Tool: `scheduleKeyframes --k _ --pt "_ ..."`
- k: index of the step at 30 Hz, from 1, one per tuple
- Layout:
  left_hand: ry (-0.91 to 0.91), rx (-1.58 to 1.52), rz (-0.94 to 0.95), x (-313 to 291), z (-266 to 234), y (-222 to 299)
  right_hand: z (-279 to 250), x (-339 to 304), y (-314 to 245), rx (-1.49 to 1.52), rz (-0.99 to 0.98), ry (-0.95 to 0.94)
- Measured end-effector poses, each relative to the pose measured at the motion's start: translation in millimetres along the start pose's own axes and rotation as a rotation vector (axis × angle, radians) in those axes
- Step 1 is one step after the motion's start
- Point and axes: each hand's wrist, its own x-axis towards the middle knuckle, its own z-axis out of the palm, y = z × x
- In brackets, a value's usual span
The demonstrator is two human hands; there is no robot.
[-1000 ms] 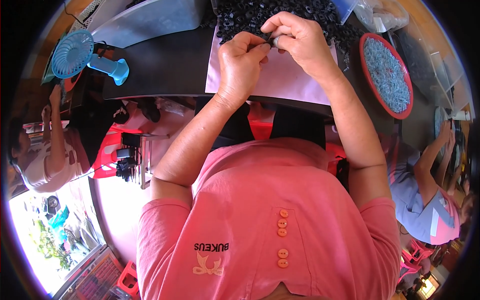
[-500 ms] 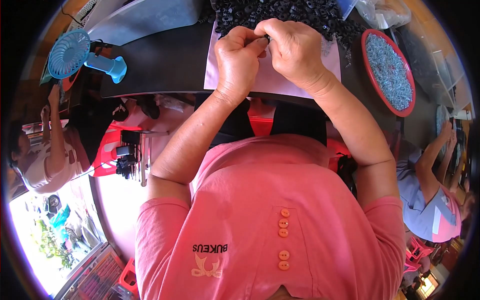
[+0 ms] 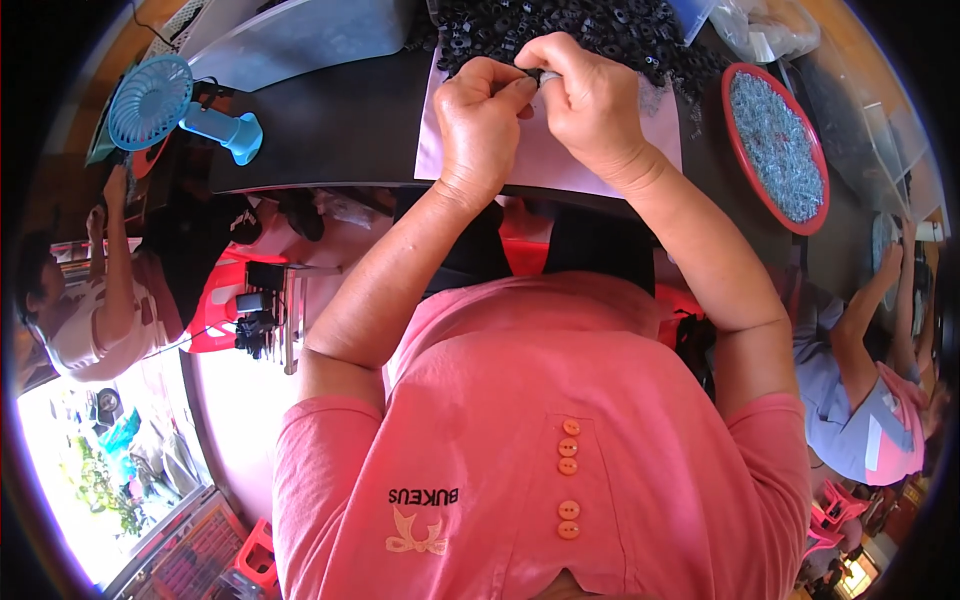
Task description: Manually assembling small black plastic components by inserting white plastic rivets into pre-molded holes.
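Observation:
My left hand (image 3: 476, 125) and my right hand (image 3: 592, 108) meet over the near edge of a heap of small black parts (image 3: 575, 22). Thumb and forefinger of the left hand pinch a small black part (image 3: 533, 75), mostly covered by the fingers. The right hand's fingers are closed against the same spot, and what lies inside them is hidden. Beneath both hands a pale pink sheet (image 3: 560, 170) covers part of the dark table. Some small silvery pieces (image 3: 655, 97) lie on the sheet to the right of my right hand.
A red oval basin (image 3: 822, 205) of small clear-bluish pieces stands at right. To the left are a blue fan (image 3: 150, 102) and a grey plastic bin (image 3: 300, 45). A clear plastic bag (image 3: 765, 30) lies far right. Other people sit at left (image 3: 100, 310) and right (image 3: 860, 400).
Both hands keep nearly the same pinch, with the right fingers shifted slightly. The whole view has moved a little. The person at right has moved their arms.

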Motion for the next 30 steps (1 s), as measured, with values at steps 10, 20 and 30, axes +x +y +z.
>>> scheduleKeyframes --k 10,20,30 --pt "0.030 -0.136 -0.046 0 -3 4 2 0 -8 0.008 -0.048 0.021" --pt "0.044 -0.351 -0.174 3 -8 9 -9 6 -7 -0.166 0.003 -0.107" --pt "-0.035 -0.336 -0.255 1 -10 14 -4 6 -7 -0.200 -0.245 -0.006"
